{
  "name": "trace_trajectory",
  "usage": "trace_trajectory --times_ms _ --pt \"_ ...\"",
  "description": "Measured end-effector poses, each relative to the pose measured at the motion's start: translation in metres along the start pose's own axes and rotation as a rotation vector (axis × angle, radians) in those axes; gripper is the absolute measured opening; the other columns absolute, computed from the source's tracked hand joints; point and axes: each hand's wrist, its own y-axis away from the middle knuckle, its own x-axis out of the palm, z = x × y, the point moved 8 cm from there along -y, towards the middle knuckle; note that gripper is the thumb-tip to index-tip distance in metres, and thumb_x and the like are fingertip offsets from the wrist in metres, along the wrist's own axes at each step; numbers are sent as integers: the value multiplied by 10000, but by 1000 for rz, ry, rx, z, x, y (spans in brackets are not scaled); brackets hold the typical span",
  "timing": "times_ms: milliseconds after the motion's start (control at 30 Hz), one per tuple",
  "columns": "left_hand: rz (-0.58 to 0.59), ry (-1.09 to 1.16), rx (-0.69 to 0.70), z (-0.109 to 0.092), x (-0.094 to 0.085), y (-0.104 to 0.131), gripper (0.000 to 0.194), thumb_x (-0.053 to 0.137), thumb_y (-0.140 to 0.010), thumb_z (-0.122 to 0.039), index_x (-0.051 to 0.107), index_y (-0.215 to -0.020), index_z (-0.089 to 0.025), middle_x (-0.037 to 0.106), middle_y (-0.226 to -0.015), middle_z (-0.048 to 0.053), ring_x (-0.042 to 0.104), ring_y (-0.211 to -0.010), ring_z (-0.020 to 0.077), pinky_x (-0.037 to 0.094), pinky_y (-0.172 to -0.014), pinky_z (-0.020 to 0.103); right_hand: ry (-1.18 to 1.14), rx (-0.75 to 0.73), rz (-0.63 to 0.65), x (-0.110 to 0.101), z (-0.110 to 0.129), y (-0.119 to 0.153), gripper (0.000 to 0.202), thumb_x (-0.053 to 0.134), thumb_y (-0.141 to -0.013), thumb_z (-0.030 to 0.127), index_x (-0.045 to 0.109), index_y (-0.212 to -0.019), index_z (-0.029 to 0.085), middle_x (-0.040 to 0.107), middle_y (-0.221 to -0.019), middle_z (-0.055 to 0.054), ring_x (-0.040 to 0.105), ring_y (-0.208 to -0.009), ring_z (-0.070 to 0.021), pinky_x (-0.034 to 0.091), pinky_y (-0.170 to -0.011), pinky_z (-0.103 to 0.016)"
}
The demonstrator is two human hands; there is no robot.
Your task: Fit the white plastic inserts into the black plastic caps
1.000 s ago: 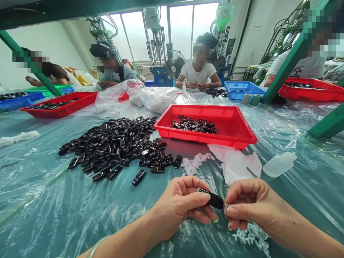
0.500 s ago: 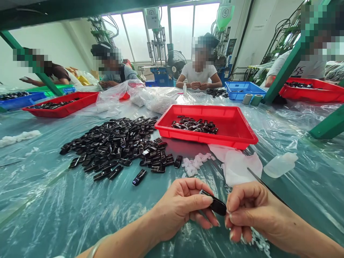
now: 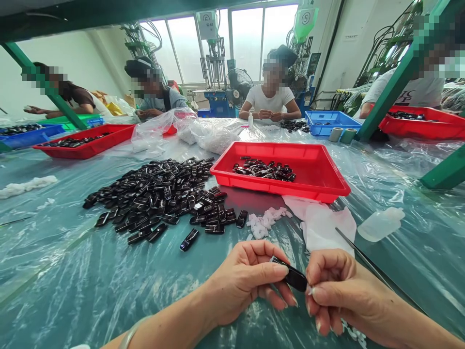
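A glossy black piece [image 3: 296, 278] is pinched between the thumb and fingers of my left hand [image 3: 256, 276]. Close against its right end, my right hand [image 3: 334, 291] pinches a small white bit [image 3: 310, 291] between thumb and forefinger. A large heap of similar black pieces [image 3: 156, 194] lies at the left, with one single piece [image 3: 189, 240] in front of it. Small white pieces [image 3: 265, 222] lie beyond my hands, beside a white cloth [image 3: 327, 223]. More white bits [image 3: 354, 334] are partly hidden under my right hand.
A red tray [image 3: 327, 169] behind the heap holds black pieces. Right of the cloth are a translucent bottle [image 3: 380, 224] and a thin dark metal tool [image 3: 366, 261]. Green posts frame both sides. Several people sit across the table near other trays and plastic bags [image 3: 214, 135].
The fingertips of my right hand have shifted slightly, and the white bit shows more clearly. My left hand still holds the black piece in nearly the same place.
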Motion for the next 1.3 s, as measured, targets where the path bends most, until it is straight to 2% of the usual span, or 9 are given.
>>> trace_trajectory --times_ms 567,867,1300 --pt "1 -26 -20 1 0 1 162 697 -682 -194 608 -785 -106 651 -621 47 645 -528 127 507 -470 162 21 83 -40 -3 -6 4 279 763 -594 248 511 -655 145 672 -536 -21 621 -408 -102 397 -341 -86" --pt "9 6 -25 2 0 -1 127 668 -701 -161 607 -792 -97 652 -623 57 644 -515 126 505 -458 158 29 46 49 4 -4 1 259 766 -610 240 535 -635 125 671 -544 -21 618 -410 -90 433 -350 -92" --pt "16 9 -30 3 0 -1 136 683 -687 -162 611 -781 -96 652 -601 43 641 -493 123 505 -437 150 57 41 47 2 -1 -1 243 754 -624 211 527 -648 127 683 -558 -25 631 -425 -104 447 -354 -94"
